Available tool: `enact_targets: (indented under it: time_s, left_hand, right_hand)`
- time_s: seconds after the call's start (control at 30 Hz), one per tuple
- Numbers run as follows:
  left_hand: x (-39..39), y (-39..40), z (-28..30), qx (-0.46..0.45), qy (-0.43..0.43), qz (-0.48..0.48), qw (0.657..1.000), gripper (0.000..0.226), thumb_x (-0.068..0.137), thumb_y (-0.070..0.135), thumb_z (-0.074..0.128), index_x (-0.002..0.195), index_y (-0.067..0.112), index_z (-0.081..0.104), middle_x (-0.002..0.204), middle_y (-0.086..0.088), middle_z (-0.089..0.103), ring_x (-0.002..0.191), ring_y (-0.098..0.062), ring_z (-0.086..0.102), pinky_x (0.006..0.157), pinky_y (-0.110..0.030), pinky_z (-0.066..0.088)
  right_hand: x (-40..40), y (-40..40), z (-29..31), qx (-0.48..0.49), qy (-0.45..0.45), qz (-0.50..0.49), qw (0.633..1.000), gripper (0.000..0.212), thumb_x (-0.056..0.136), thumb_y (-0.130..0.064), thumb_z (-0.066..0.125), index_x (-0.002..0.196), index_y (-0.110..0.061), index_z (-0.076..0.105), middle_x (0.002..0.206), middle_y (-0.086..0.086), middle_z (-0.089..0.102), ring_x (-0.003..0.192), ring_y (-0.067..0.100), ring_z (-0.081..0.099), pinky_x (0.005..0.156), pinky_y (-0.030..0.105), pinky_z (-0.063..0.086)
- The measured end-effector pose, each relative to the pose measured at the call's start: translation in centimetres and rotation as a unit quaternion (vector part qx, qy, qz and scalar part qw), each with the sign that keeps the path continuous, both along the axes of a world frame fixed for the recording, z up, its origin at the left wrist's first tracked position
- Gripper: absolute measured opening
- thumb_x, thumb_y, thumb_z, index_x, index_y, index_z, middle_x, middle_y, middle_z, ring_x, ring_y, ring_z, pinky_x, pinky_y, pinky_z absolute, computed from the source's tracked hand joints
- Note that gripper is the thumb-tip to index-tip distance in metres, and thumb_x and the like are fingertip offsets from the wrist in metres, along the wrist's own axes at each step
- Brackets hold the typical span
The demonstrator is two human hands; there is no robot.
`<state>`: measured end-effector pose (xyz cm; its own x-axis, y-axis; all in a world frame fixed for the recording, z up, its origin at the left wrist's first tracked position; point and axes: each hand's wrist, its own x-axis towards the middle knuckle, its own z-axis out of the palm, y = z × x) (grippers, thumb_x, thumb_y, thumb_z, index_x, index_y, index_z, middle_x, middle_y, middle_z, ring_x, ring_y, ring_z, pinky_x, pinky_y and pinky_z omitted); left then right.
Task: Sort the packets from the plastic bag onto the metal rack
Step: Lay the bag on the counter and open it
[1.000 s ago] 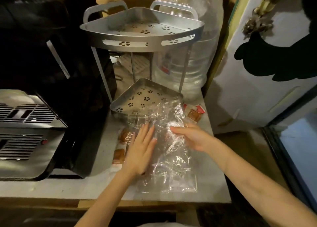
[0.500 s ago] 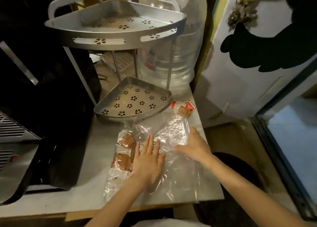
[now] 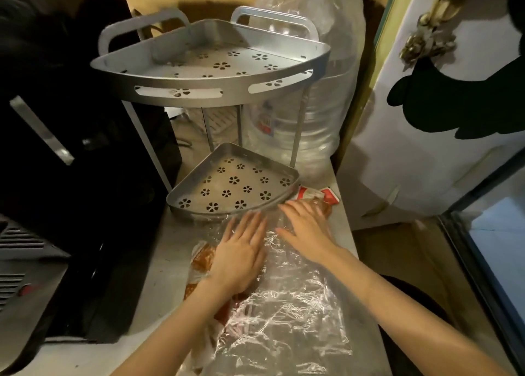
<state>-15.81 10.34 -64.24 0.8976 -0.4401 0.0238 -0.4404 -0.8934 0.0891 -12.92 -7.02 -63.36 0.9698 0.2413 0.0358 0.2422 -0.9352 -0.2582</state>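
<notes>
Hiding most packets (image 3: 202, 260) under left hand (image 3: 238, 257) and crinkled bag (image 3: 284, 313). Lying flat, both hands, right (image 3: 306, 233) too, fingers spread, gripping nothing. Running lengthwise toward rack (image 3: 227, 208), bag's near end cut off.

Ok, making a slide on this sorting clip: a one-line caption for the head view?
Both hands flat on the bag of packets, before the empty rack.

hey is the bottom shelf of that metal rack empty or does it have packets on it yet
Empty. The lower shelf shows only its bare flower-punched floor; the packets lie on the counter by the plastic bag.
</notes>
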Motion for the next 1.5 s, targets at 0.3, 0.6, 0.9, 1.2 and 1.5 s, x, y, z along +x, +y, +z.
enact_targets:
  time_s: [0.3, 0.6, 0.9, 1.2, 1.5]
  left_hand:
    - [0.5, -0.5, -2.8, -0.016, 0.104, -0.015, 0.994, 0.067, 0.074, 0.057, -0.011, 0.135, 0.031, -0.017, 0.148, 0.005, -0.020, 0.138, -0.014, -0.022, 0.109, -0.033, -0.020]
    - [0.5, -0.7, -2.9, -0.095, 0.161, 0.032, 0.982, 0.070, 0.074, 0.064, -0.015, 0.135, 0.030, -0.022, 0.149, 0.010, -0.019, 0.138, -0.006, -0.015, 0.112, -0.032, -0.010]
    - [0.7, -0.6, -3.3, -0.096, 0.167, 0.028, 0.981, 0.068, 0.072, 0.060, -0.020, 0.135, 0.035, -0.015, 0.151, 0.010, -0.018, 0.139, -0.005, -0.015, 0.112, -0.031, -0.011]
    - [0.7, -0.5, -3.6, -0.076, 0.155, 0.016, 0.985, 0.067, 0.072, 0.060, -0.020, 0.134, 0.036, -0.017, 0.150, 0.009, -0.019, 0.138, -0.005, -0.016, 0.115, -0.034, -0.007]
    - [0.4, -0.3, -2.5, -0.151, 0.112, 0.012, 0.982, 0.072, 0.081, 0.065, -0.007, 0.143, 0.034, 0.013, 0.156, 0.003, 0.001, 0.143, -0.011, 0.004, 0.117, -0.041, 0.001]
  right_hand:
    - [-0.7, -0.5, -3.0, 0.006, -0.045, 0.001, 0.999, 0.046, 0.085, -0.030, 0.058, 0.127, -0.014, 0.051, 0.121, 0.004, 0.057, 0.115, 0.024, 0.049, 0.100, 0.034, 0.035]
    - [-0.2, -0.7, -3.0, 0.097, -0.077, -0.034, 0.992, 0.020, 0.081, -0.024, 0.066, 0.097, -0.014, 0.067, 0.095, 0.004, 0.060, 0.096, 0.023, 0.050, 0.087, 0.034, 0.039]
    - [-0.9, -3.1, -2.0, 0.246, -0.004, -0.066, 0.967, 0.006, 0.081, -0.026, 0.067, 0.078, -0.021, 0.063, 0.094, -0.003, 0.060, 0.103, 0.016, 0.043, 0.085, 0.031, 0.035]
    - [-2.5, -6.3, -0.3, 0.414, 0.018, -0.164, 0.895, 0.003, 0.082, -0.019, 0.066, 0.081, -0.018, 0.064, 0.092, -0.005, 0.062, 0.095, 0.009, 0.051, 0.076, 0.010, 0.033]
    - [-3.9, -6.9, -0.8, 0.522, 0.051, -0.217, 0.823, 0.010, 0.084, -0.014, 0.065, 0.081, -0.023, 0.062, 0.091, -0.006, 0.063, 0.090, 0.011, 0.058, 0.082, 0.023, 0.045]
